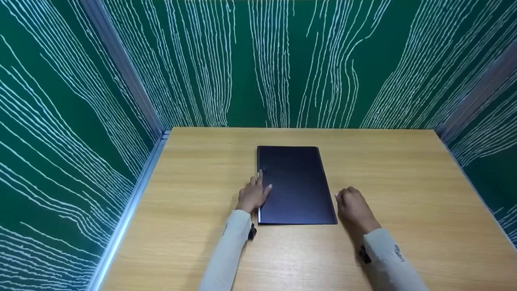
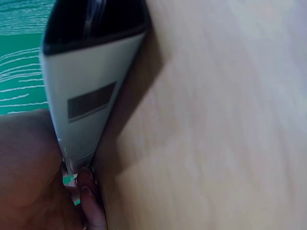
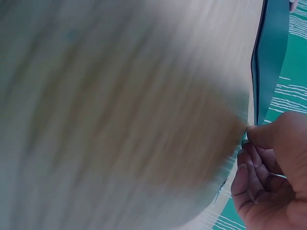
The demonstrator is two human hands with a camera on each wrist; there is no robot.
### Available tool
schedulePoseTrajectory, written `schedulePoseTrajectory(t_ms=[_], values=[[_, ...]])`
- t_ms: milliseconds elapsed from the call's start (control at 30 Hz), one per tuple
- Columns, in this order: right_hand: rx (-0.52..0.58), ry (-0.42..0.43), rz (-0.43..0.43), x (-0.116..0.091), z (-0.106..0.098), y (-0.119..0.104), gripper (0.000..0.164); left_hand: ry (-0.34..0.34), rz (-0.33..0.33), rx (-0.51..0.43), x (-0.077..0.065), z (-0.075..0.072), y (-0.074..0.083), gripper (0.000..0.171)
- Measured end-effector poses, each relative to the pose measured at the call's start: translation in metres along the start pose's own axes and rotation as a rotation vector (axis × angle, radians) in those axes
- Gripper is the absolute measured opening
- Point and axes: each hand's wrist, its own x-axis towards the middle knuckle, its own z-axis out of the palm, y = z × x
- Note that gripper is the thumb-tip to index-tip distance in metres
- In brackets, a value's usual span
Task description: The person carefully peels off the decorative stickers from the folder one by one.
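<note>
Room on table (image 1: 404,169) right of dark folder (image 1: 297,186), green wall (image 1: 242,60) behind

Your head view looks forward and down on the surface (image 1: 194,190); your wrist views, close and tilted, share the dark folder (image 1: 295,190) and green wall (image 1: 242,72).

Binder (image 1: 301,178) lies right of your grip

Your left hand (image 1: 252,196) grips its spine (image 2: 96,79), thumb on the cover (image 1: 295,206). Beneath the binder is the tabletop (image 1: 194,218). Your right hand (image 1: 355,207) rests right of the grip, just past the binder's opposite edge. Beyond stands the back wall (image 1: 270,60); the left wall (image 1: 52,133) and right wall (image 1: 488,149) flank the tabletop.
</note>
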Motion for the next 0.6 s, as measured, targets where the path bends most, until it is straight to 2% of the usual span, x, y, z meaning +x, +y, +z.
schedulePoseTrajectory(t_ms=[367,600], values=[[-0.049,-0.001,0.024,-0.0011,-0.0014,-0.0017,0.019,-0.018,-0.015,0.041,0.0028,0.0013,-0.0002,0.072],[-0.065,-0.013,0.029,-0.002,-0.0025,-0.002,0.02,-0.007,-0.007,0.018,0.0009,0.0002,0.0006,0.071]])
